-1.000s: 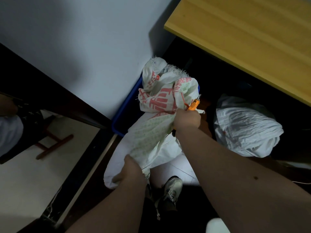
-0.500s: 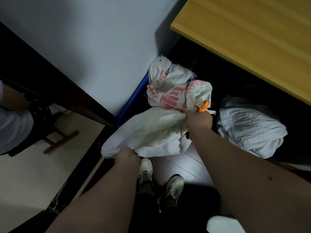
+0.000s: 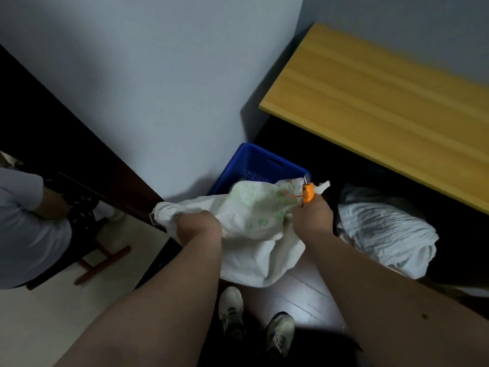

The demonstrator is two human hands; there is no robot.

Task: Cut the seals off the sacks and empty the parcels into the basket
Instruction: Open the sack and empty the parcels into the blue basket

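Sack (image 3: 254, 229) stretched sideways over near rim of blue basket (image 3: 254, 165), long axis left-right. Left hand (image 3: 198, 229) clamped on left end; right hand (image 3: 312, 218) bunching right end plus orange cutter (image 3: 308, 193). Basket just beyond both grips; mouth end not discernible.

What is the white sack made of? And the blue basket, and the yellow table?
The white sack looks like woven plastic cloth: matte, crumpled, with faded green print and a frayed edge. The blue basket looks like hard moulded plastic, with a grid of small holes and a cut-out handle slot. The yellow table top looks like smooth wood or wood-look laminate, showing long grain streaks; which one I cannot tell.
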